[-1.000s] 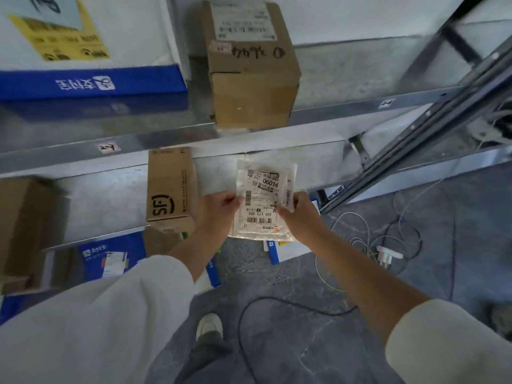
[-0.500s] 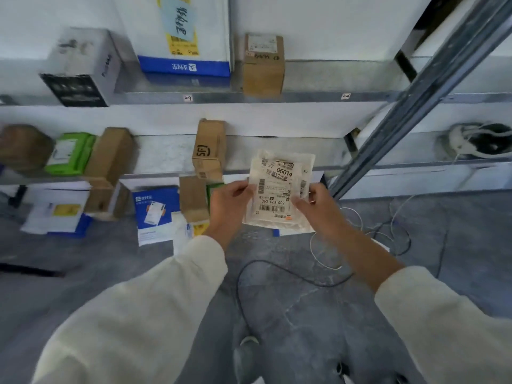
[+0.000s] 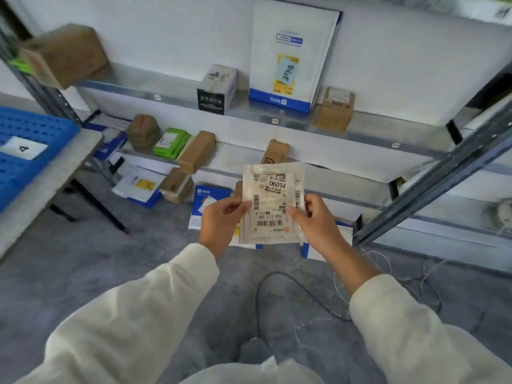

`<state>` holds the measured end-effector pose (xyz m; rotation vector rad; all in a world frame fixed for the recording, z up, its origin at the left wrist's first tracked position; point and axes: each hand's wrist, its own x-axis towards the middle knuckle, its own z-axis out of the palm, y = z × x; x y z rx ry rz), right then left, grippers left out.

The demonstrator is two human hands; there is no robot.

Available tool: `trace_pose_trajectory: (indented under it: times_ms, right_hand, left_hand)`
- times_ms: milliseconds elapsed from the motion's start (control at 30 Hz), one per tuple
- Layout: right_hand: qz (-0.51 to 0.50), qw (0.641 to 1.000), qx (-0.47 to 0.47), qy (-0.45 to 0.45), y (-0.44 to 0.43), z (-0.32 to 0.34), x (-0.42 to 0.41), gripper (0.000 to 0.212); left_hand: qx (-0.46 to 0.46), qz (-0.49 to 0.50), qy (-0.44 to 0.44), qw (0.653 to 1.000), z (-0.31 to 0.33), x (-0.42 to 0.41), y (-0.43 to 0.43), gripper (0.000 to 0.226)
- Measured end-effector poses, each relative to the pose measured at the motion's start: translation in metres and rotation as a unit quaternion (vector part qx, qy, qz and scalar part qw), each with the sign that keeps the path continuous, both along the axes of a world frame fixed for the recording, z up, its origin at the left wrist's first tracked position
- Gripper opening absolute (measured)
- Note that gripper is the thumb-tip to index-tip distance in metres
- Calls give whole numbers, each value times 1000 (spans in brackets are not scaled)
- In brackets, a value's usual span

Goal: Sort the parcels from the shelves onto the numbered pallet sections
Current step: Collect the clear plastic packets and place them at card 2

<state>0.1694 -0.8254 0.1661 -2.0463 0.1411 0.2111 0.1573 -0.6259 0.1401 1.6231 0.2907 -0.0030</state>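
Head view: my left hand (image 3: pixel 221 221) and right hand (image 3: pixel 318 220) each pinch a side edge of the flat clear plastic pouch with a white label (image 3: pixel 270 202), held in the air before the metal shelves (image 3: pixel 368 139); it is probably light, floppy and slick, so its edges look the best place to grip.

Parcel (image 3: pixel 273 195) between left grip (image 3: pixel 221 220), right grip (image 3: pixel 315 220)

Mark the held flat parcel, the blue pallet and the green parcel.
flat parcel (image 3: pixel 273 206), head view, on its printed label.
blue pallet (image 3: pixel 38 121), head view, on bare perforated surface.
green parcel (image 3: pixel 173 144), head view, on its top face.
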Motion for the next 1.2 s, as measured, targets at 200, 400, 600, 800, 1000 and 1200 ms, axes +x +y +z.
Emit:
trace_pose_trajectory:
  times_ms: [200,400,600,800,1000,1200]
  right_hand:
    - [85,996,-32,-18,88,25,-15,23]
    - [128,992,17,1,206,28,-54,28]
    - [213,976,28,24,332,25,-103,18]
    - [332,942,-29,-21,445,33,-142,30]
    - [418,907,-39,-38,526,23,-168,19]
    - [497,867,-35,-29,594,14,-179,19]
  left_hand:
    - [-53,114,-25,992,10,-56,72,9]
    - [-48,224,-30,973,23,-123,164,10]
    - [-45,332,-27,942,31,-192,273,12]
    - [-30,422,-33,906,37,-257,362,10]
    - [-37,489,-35,871,36,-301,419,11]
    - [7,548,-23,836,37,-327,465,14]
